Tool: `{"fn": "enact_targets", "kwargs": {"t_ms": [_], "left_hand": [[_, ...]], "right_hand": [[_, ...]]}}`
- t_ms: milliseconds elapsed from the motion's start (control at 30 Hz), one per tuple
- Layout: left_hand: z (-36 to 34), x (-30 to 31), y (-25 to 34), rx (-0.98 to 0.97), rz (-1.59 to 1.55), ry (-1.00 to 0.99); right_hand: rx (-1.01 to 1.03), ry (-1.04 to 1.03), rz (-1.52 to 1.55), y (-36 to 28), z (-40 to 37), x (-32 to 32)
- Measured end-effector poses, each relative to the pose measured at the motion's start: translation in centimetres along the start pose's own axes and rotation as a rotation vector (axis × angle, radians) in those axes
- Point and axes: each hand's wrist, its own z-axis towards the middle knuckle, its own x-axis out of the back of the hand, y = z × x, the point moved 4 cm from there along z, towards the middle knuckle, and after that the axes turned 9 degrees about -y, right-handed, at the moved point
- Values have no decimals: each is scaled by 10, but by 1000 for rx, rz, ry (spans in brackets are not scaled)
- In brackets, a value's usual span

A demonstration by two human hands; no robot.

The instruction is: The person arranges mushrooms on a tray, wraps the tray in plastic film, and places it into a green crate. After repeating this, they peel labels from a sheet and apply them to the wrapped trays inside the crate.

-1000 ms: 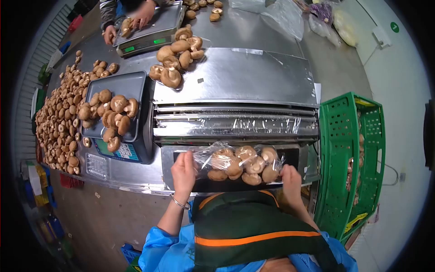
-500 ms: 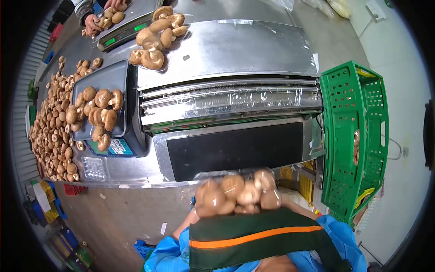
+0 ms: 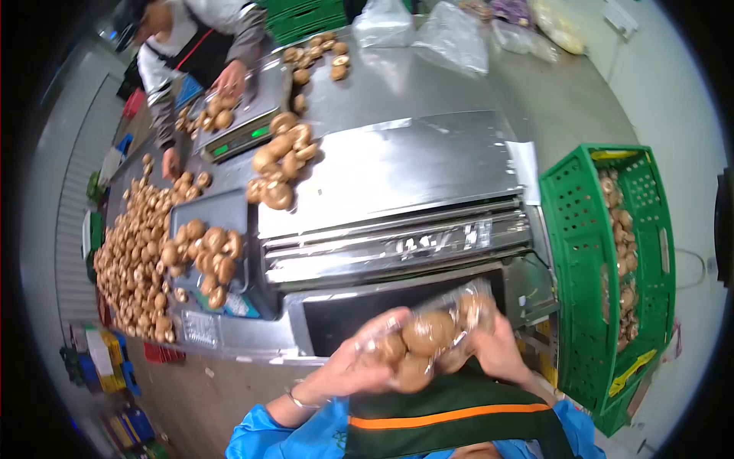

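A clear-wrapped pack of brown mushrooms point(image 3: 428, 334) is held in front of my apron, tilted up at its right end. My left hand point(image 3: 363, 363) grips the pack's left side, with a bracelet at the wrist. On the right end, my right hand point(image 3: 495, 344) holds it, fingers partly hidden behind the pack. Just beyond lies the black plate point(image 3: 344, 317) of the wrapping machine, with its shiny film roller point(image 3: 397, 249) behind. To the left, a scale point(image 3: 264, 252) bears a heap of loose mushrooms point(image 3: 205, 252).
A large mushroom pile point(image 3: 134, 260) covers the table's left. Another person point(image 3: 191, 46) handles mushrooms at a second scale point(image 3: 245, 138). The green crate point(image 3: 577, 252) on the right contains packed mushrooms. An empty clear tray point(image 3: 200, 329) lies near the table's front edge. Plastic bags point(image 3: 455, 38) lie at the back.
The pack has risen from against my apron and tilted, and both hands now show around it. My view has shifted, bringing the other person and the crate's contents into sight.
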Motion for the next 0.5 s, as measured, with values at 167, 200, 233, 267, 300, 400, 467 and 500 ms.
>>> {"fn": "enact_targets", "kwargs": {"t_ms": [167, 200, 233, 267, 300, 400, 467, 500], "left_hand": [[99, -35, 6, -185, 471, 0], [117, -47, 17, -160, 551, -101], [133, -59, 35, -138, 632, -189], [148, -53, 46, -112, 816, -338], [152, -39, 69, -147, 1001, -208], [133, 79, 96, -86, 1283, 613], [116, 170, 115, -28, 1683, 823], [103, 211, 116, 86, 1760, 940]], "right_hand": [[194, 27, 556, -73, 23, 18], [265, 165, -107, -101, 12, 36], [153, 178, 308, -115, 10, 55], [247, 411, -523, -129, -19, 100], [429, 484, 170, -164, -25, 107], [712, 658, 70, -227, -69, 246], [689, 902, -81, -248, -84, 329], [656, 958, -173, -247, -82, 373]]}}
